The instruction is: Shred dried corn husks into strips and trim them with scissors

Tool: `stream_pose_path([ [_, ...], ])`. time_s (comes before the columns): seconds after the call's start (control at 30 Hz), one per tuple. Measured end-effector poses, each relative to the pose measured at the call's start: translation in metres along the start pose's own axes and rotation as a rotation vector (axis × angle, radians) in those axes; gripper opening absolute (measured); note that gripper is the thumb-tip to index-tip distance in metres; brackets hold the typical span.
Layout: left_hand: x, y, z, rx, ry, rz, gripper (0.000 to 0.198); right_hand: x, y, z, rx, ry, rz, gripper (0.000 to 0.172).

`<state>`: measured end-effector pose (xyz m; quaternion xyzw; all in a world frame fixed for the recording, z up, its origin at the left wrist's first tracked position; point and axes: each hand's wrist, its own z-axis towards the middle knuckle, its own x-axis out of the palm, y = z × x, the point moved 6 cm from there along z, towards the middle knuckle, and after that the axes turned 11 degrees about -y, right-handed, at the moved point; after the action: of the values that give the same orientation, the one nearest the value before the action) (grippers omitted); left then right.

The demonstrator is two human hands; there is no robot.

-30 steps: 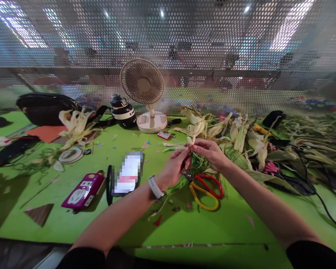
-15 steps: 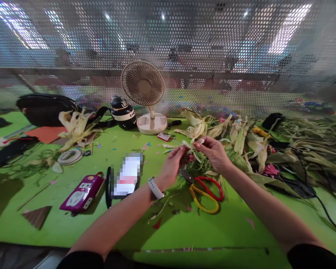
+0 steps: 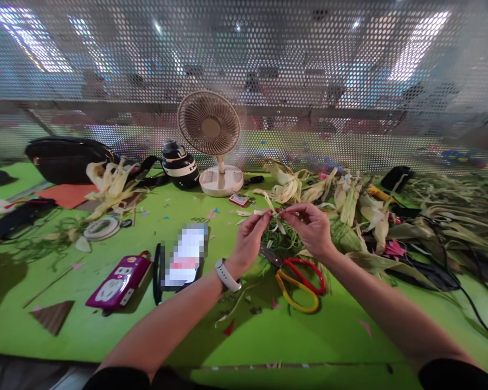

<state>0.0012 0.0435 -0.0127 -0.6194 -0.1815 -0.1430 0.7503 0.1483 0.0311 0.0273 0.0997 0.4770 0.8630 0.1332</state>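
My left hand, with a pale band on the wrist, pinches a pale corn husk strip between thumb and fingers. Close by on the right, my right hand is closed in a pinch on the same husk piece. The strip's ends stick up and out between the fingertips, and small details there are hard to make out. Below and behind the hands lies a tangle of thin green shreds. Scissors with one red and one yellow handle rest on the green table just under the hands, blades towards my left hand.
Corn husks heap up at the right, with black cables. A fan, a black bottle and a black bag stand at the back. Left of my arm are a phone, a purple pouch and a tape roll.
Both hands have shifted their fingers on the husk. A strip end now points up to the left, and the right fingers have turned downward a little.
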Motion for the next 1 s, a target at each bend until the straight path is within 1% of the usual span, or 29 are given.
stream_pose_path([
  [0.13,-0.001,0.002,0.0,-0.037,-0.01,-0.063,0.02,0.004,-0.01,0.0,0.166,0.032,0.088,0.02],
  [0.2,-0.001,0.001,-0.001,-0.051,0.001,-0.056,0.02,0.006,-0.013,0.0,0.19,0.07,0.088,0.02],
  [0.3,0.0,-0.001,-0.001,-0.06,0.002,-0.003,0.02,0.006,-0.011,-0.001,0.147,0.115,0.027,0.016],
  [0.4,0.002,-0.005,-0.001,-0.058,0.02,0.047,0.022,0.005,-0.008,-0.002,0.093,0.124,-0.014,0.015],
  [0.53,0.005,-0.013,-0.001,0.022,0.032,0.159,0.024,0.003,-0.001,-0.001,0.003,0.138,-0.115,0.012],
  [0.6,0.007,-0.013,-0.003,0.036,0.052,0.203,0.026,0.001,0.002,0.002,-0.041,0.139,-0.176,0.012],
  [0.67,0.008,-0.011,-0.004,0.015,0.073,0.213,0.028,-0.001,0.006,0.005,-0.091,0.144,-0.22,0.013],
  [0.77,0.008,-0.01,-0.005,0.01,0.091,0.225,0.031,0.001,0.01,0.007,-0.151,0.189,-0.236,0.009],
  [0.87,0.008,-0.01,-0.005,0.014,0.096,0.242,0.03,0.002,0.011,0.008,-0.128,0.215,-0.203,0.009],
  [0.93,0.007,-0.011,-0.005,0.009,0.085,0.243,0.03,0.002,0.008,0.008,-0.065,0.213,-0.157,0.01],
  [1.0,0.007,-0.011,-0.005,-0.002,0.081,0.24,0.029,0.003,0.002,0.008,0.032,0.219,-0.088,0.01],
])
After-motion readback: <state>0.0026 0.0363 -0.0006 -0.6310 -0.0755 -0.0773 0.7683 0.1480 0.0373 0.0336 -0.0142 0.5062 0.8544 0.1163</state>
